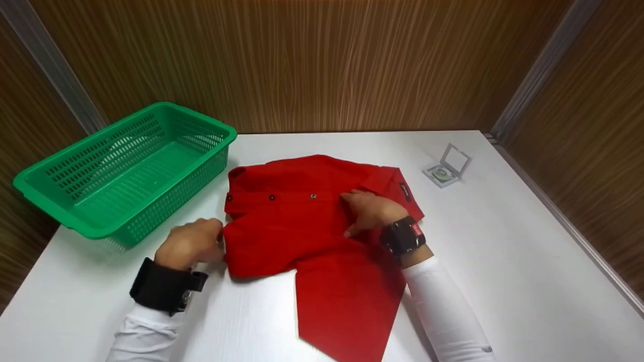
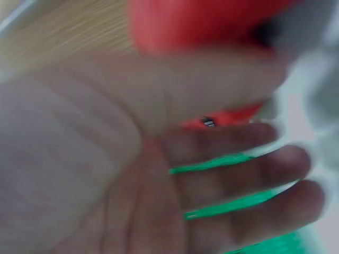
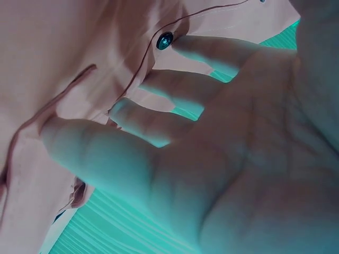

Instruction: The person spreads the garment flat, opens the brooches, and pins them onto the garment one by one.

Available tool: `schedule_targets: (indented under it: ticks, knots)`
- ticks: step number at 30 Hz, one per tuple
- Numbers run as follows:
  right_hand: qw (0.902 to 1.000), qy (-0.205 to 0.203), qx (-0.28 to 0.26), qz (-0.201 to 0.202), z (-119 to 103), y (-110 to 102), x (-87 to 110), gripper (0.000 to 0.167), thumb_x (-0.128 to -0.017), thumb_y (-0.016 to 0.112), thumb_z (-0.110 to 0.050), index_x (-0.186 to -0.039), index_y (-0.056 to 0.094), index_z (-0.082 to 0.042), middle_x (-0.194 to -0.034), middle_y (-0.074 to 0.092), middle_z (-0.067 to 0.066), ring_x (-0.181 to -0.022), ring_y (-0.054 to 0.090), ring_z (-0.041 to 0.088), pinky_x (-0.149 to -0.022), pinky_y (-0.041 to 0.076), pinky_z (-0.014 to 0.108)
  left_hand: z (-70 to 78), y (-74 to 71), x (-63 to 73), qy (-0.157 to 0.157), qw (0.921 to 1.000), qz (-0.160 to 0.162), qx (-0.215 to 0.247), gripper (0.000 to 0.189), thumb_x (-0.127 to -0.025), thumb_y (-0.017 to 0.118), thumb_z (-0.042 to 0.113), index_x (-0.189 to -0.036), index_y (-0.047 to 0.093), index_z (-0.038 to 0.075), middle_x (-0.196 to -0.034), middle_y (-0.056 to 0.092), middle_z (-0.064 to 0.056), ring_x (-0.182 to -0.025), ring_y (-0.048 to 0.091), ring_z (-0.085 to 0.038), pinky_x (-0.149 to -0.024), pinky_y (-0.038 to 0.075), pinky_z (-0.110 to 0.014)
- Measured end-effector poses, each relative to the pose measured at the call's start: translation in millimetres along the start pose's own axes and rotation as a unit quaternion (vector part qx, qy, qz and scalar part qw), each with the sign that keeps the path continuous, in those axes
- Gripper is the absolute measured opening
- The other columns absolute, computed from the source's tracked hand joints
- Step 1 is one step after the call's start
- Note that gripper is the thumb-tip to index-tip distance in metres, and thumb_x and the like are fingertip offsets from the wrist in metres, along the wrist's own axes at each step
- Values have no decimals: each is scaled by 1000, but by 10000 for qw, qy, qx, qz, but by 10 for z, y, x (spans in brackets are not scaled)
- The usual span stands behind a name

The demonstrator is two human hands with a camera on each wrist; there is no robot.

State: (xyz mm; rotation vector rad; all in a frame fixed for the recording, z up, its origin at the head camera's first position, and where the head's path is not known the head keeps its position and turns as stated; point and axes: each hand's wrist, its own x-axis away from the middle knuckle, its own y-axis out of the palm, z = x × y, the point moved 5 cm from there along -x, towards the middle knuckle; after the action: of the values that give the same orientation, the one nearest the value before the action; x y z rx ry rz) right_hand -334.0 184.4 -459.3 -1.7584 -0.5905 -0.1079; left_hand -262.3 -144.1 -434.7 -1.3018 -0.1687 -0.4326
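Note:
A red buttoned shirt (image 1: 282, 246), partly folded, lies on the white table with its collar to the right and one panel reaching toward the near edge. My right hand (image 1: 370, 211) rests on it near the collar, thumb and fingers spread. In the right wrist view those fingers (image 3: 159, 84) touch the cloth, one beside a dark button (image 3: 164, 41). My left hand (image 1: 193, 244) is at the shirt's left edge. Its outer fingers (image 2: 243, 169) look fairly straight in the blurred left wrist view; whether thumb and forefinger pinch the cloth is hidden.
A green plastic basket (image 1: 173, 193) stands at the back left, near my left hand. An open clear case (image 1: 443, 171) with something green in it sits at the back right. Wood-grain panels (image 1: 312, 65) wall the table at the back and sides.

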Motion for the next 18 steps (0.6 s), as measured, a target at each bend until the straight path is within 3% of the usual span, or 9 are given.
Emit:
schedule_targets:
  ticks: [3,7,10,13,18]
  knots:
    - [10000,-33,20,22,-24,24,-16,91,-84,85,-30,-160,37,-20,-155,48,8,-142,46,31,-116,43,60,14,121,0,-14,9985,-545,77,27,-70,83,19,-87,63,12,-81,62,-3,-73,56,-22,-61,44,-35]
    - [9999,-119,45,87,-24,9,-1,89,-83,86,-30,-159,39,-19,-150,51,8,-138,49,30,-114,46,58,134,211,-39,119,9982,-579,-103,35,-69,86,28,-91,62,14,-84,64,-3,-75,57,-21,-63,47,-37]
    - [9998,-147,8,95,-15,9,10,89,-83,86,-30,-158,40,-19,-148,52,8,-136,50,30,-113,47,58,214,232,-98,349,9991,-236,67,24,-80,73,21,-98,60,11,-92,65,-8,-80,58,-24,-71,49,-43]
    - [9998,-147,-57,92,-4,15,18,89,-83,86,-29,-158,40,-19,-148,52,8,-136,50,30,-113,47,58,264,220,-178,660,9946,355,714,17,-86,55,6,-103,59,7,-96,63,-12,-85,56,-26,-77,48,-44]
    - [9997,-118,-193,115,2,21,24,87,-83,86,-28,-158,41,-20,-147,53,7,-134,50,29,-112,48,57,227,137,-241,837,9662,1296,2066,38,-86,45,-7,-123,53,-2,-101,64,-20,-85,56,-28,-75,45,-36]
